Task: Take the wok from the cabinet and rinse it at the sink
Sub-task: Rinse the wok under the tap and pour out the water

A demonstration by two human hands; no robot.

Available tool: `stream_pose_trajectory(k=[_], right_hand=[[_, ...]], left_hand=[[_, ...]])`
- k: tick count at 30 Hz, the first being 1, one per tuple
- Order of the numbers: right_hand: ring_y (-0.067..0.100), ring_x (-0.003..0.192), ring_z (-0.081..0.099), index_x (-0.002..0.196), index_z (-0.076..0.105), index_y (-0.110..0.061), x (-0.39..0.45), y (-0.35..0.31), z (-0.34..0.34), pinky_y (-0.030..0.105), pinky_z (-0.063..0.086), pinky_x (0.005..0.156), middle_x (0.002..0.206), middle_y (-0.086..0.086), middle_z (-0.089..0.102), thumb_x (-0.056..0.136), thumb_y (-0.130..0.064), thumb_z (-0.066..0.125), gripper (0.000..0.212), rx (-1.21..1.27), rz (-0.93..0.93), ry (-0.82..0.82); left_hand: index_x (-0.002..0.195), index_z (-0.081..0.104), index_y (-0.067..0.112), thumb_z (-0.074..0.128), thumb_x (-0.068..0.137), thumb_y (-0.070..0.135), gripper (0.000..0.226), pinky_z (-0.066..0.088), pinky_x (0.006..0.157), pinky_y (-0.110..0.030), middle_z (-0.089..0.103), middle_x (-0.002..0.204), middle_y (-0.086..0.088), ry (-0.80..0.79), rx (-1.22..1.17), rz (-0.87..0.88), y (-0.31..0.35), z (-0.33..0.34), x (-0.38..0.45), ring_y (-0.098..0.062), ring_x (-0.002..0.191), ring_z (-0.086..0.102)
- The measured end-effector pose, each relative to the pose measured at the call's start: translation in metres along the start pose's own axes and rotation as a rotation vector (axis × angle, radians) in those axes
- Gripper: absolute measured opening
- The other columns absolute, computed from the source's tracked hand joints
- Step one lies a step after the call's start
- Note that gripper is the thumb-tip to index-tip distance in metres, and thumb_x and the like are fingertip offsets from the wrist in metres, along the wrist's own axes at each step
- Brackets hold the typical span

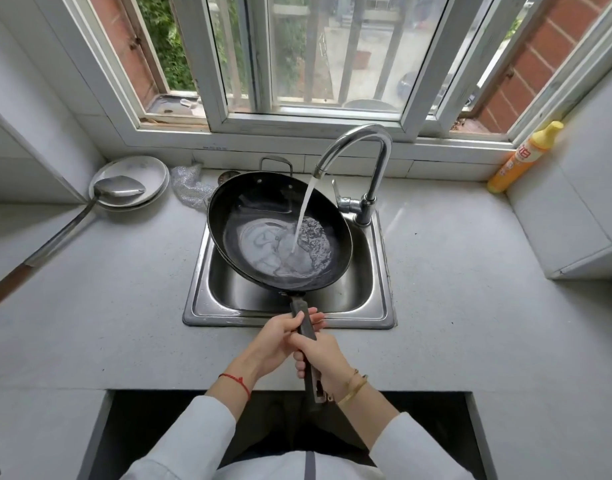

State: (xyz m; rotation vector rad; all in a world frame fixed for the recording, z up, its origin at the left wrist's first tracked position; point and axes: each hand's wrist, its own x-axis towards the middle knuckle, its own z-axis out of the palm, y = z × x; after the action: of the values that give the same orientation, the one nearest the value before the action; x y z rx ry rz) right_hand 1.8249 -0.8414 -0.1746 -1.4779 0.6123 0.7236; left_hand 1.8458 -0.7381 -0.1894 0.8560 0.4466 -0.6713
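A black wok [242, 216] is held over the steel sink [379, 306], tilted a little, with a pool of water swirling in its bottom. Water runs from the chrome faucet [361, 140] into the right side of the wok. Its long dark handle [306, 327] points back toward me. My left hand [280, 337] grips the handle near the wok. My right hand [320, 358] grips the handle just behind it, closer to my body.
A stack of white plates [152, 168] with a metal spatula [117, 192] lying across them sits at the back left. A steel scrubber [188, 187] lies beside the sink. A yellow detergent bottle [522, 157] leans at the back right. The window sill runs behind the faucet.
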Motion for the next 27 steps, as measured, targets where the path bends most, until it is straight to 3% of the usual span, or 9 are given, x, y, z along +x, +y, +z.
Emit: stream_pose_trajectory(k=[3, 9, 16, 19, 22, 27], right_hand=[[0.011, 0.039, 0.043, 0.073, 0.053, -0.011, 0.003, -0.003, 0.002, 0.021, 0.040, 0.039, 0.050, 0.003, 0.041, 0.087, -0.011, 0.057, 0.015, 0.082, 0.074, -0.121], [0.011, 0.039, 0.041, 0.069, 0.047, -0.013, 0.010, 0.002, 0.008, 0.021, 0.037, 0.038, 0.049, 0.001, 0.038, 0.090, -0.012, 0.053, 0.021, 0.111, 0.111, -0.199], [0.012, 0.036, 0.041, 0.077, 0.048, -0.009, 0.010, 0.013, 0.024, 0.021, 0.038, 0.037, 0.048, 0.003, 0.040, 0.094, -0.016, 0.051, 0.019, 0.029, 0.035, -0.086], [0.013, 0.035, 0.041, 0.085, 0.048, -0.007, 0.010, 0.017, 0.031, 0.021, 0.038, 0.036, 0.049, 0.005, 0.040, 0.093, -0.012, 0.051, 0.011, 0.006, -0.009, -0.034], [0.014, 0.036, 0.043, 0.081, 0.051, -0.005, 0.009, 0.020, 0.035, 0.022, 0.039, 0.037, 0.050, 0.005, 0.043, 0.095, -0.015, 0.052, 0.017, -0.041, -0.023, 0.018], [0.012, 0.034, 0.047, 0.077, 0.054, -0.006, 0.009, 0.026, 0.037, 0.022, 0.042, 0.036, 0.049, 0.004, 0.048, 0.095, -0.018, 0.055, 0.021, -0.093, -0.064, 0.065]], left_hand=[[0.129, 0.050, -0.004, 0.036, 0.101, 0.013, 0.036, 0.051, 0.088, -0.031, 0.064, 0.121, -0.017, -0.014, 0.039, -0.012, 0.005, -0.004, -0.004, -0.024, 0.110, 0.063], [0.126, 0.051, -0.003, 0.035, 0.101, 0.013, 0.034, 0.050, 0.086, -0.031, 0.066, 0.117, -0.016, 0.047, 0.107, 0.006, 0.004, -0.012, -0.005, -0.024, 0.106, 0.064], [0.108, 0.061, 0.006, 0.044, 0.099, 0.013, 0.021, 0.052, 0.081, -0.029, 0.069, 0.110, -0.013, 0.228, 0.230, 0.048, -0.006, -0.013, -0.003, -0.023, 0.094, 0.065], [0.109, 0.061, 0.004, 0.045, 0.098, 0.010, 0.020, 0.051, 0.063, -0.023, 0.067, 0.099, -0.010, 0.249, 0.205, 0.040, -0.008, -0.016, -0.004, -0.020, 0.082, 0.064], [0.117, 0.059, 0.003, 0.044, 0.099, 0.010, 0.025, 0.045, 0.046, -0.018, 0.063, 0.091, -0.006, 0.252, 0.213, 0.033, -0.008, -0.019, -0.006, -0.016, 0.071, 0.060], [0.117, 0.058, 0.002, 0.043, 0.099, 0.009, 0.025, 0.044, 0.040, -0.017, 0.061, 0.086, -0.005, 0.210, 0.214, 0.040, -0.010, -0.022, -0.009, -0.014, 0.064, 0.057]])
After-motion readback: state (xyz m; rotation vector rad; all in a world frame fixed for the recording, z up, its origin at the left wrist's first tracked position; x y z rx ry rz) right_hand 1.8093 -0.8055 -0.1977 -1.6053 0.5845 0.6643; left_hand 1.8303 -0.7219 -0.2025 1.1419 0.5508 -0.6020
